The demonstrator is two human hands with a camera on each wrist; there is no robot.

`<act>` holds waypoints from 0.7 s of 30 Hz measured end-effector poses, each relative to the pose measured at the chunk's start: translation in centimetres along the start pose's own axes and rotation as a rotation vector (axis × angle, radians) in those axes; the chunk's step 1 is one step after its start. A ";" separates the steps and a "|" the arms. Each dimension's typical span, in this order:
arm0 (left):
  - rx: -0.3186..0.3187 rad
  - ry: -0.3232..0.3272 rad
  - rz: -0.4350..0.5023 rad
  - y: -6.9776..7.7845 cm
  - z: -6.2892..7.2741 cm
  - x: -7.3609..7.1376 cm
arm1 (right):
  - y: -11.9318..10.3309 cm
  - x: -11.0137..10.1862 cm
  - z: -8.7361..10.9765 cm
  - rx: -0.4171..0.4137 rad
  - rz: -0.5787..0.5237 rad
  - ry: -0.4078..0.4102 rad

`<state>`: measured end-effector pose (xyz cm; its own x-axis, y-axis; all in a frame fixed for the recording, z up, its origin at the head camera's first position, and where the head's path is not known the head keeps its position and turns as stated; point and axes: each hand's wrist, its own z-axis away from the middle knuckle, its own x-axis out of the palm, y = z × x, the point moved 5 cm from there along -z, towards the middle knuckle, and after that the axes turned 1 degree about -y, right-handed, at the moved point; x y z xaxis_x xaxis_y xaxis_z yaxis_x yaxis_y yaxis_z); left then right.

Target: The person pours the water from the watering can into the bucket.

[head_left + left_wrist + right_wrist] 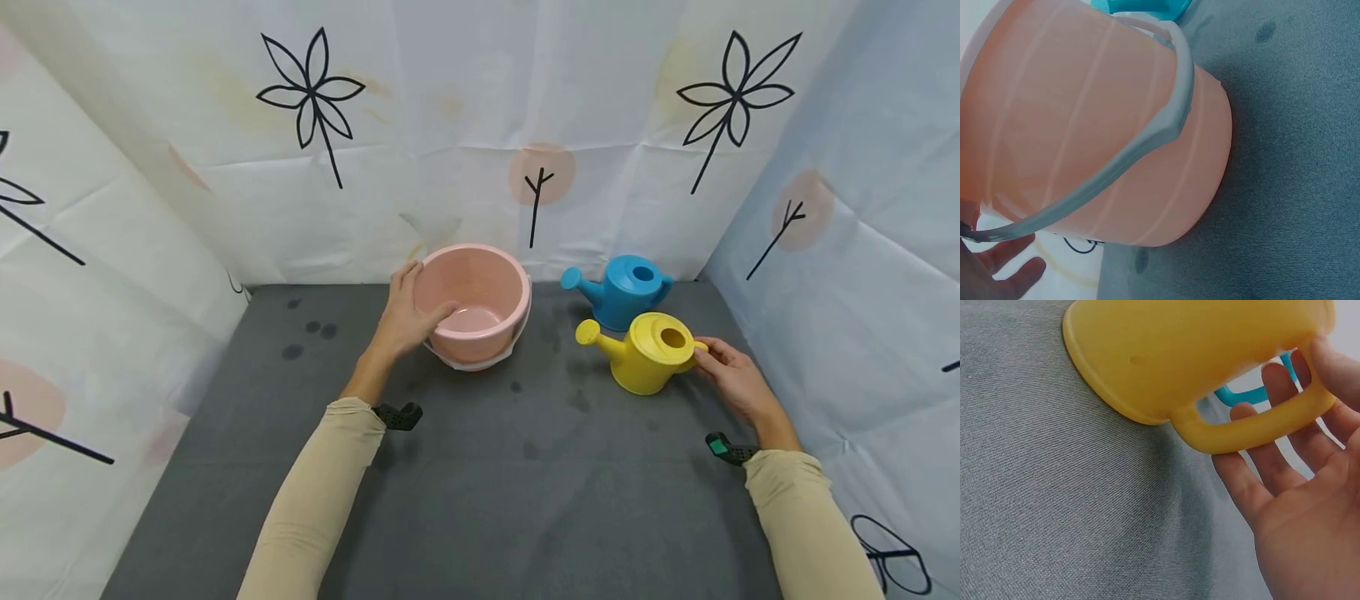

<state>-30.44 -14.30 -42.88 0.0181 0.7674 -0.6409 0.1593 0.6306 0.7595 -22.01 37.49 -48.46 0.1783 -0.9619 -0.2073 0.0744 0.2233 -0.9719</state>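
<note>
A pink bucket (pixel 480 337) with a pale handle (pixel 1129 153) stands upright near the back wall. My left hand (pixel 406 319) holds its left rim, the thumb over the edge and the other fingers outside. To the right is a yellow watering can (pixel 647 358), its spout pointing left. My right hand (pixel 737 382) grips that can's handle (pixel 1260 430), with the fingers passing behind it and the thumb at its upper end. Just behind stands a blue watering can (pixel 618 302), touched by neither hand.
Dark grey cloth (pixel 525 500) covers the table, with several darker spots at the left. White patterned sheets (pixel 450 100) rise at the back and both sides. Each wrist wears a black band (pixel 401 416).
</note>
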 end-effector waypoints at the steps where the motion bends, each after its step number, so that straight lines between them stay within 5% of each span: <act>1: 0.007 0.000 0.010 -0.1 0.0 0.0 | 0.0 0.1 0.0 -0.004 -0.032 -0.007; 10: 0.064 0.002 0.080 -0.9 0.1 -0.4 | 0.2 0.6 -0.2 -0.055 -0.253 -0.022; 17: 0.017 -0.072 0.358 -0.3 0.3 -0.6 | 0.3 1.0 -0.3 -0.067 -0.319 0.015; 21: -0.006 -0.093 0.449 -1.4 -0.2 0.2 | 0.3 1.2 -0.4 -0.066 -0.340 0.020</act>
<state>-30.87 -14.99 -44.10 0.1725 0.9514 -0.2550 0.1100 0.2387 0.9648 -22.12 36.35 -49.06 0.1350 -0.9825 0.1281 0.0623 -0.1206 -0.9907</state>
